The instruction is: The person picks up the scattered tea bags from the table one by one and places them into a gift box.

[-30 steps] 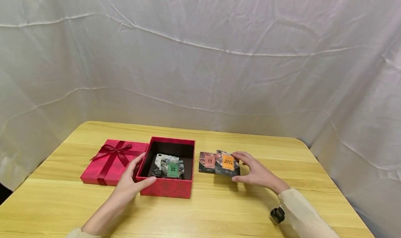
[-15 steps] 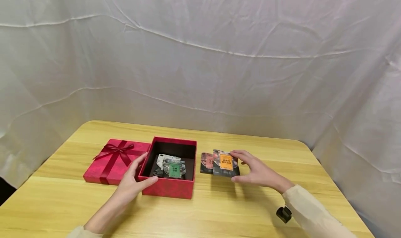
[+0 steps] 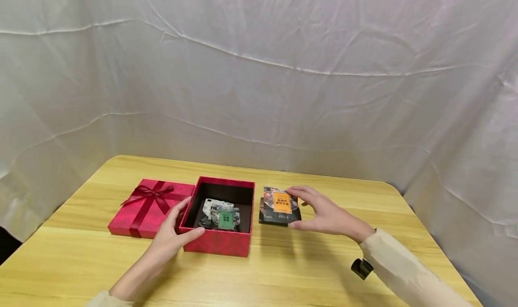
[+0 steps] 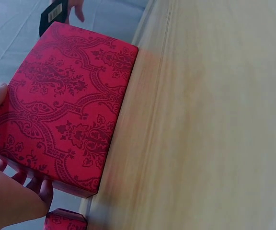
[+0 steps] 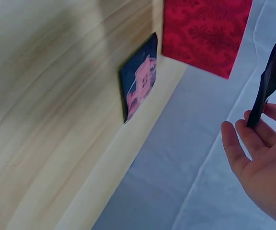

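Observation:
My left hand [image 3: 167, 239] holds the red patterned gift box [image 3: 216, 243] at its near left corner, thumb on the front wall and fingers along the left side. Inside the box lie a green-labelled tea sachet [image 3: 225, 219] and a whitish sachet [image 3: 208, 204] partly under it. My right hand [image 3: 325, 215] pinches a dark sachet with an orange label [image 3: 282, 202] by its right edge, raised off the table. Below it lies a pink-labelled sachet [image 5: 143, 81], mostly hidden in the head view.
Left of the box sits its red lid [image 3: 129, 212] with a dark red ribbon bow [image 3: 150, 195]. The wooden table [image 3: 259, 280] ends at pale cloth drapes [image 3: 283, 95] at the back and sides. A black wrist device [image 3: 361, 268] hangs by the right sleeve.
My right hand has lifted the orange-labelled sachet and moved it left, so it now covers most of the pink-labelled one. My left hand stays on the box.

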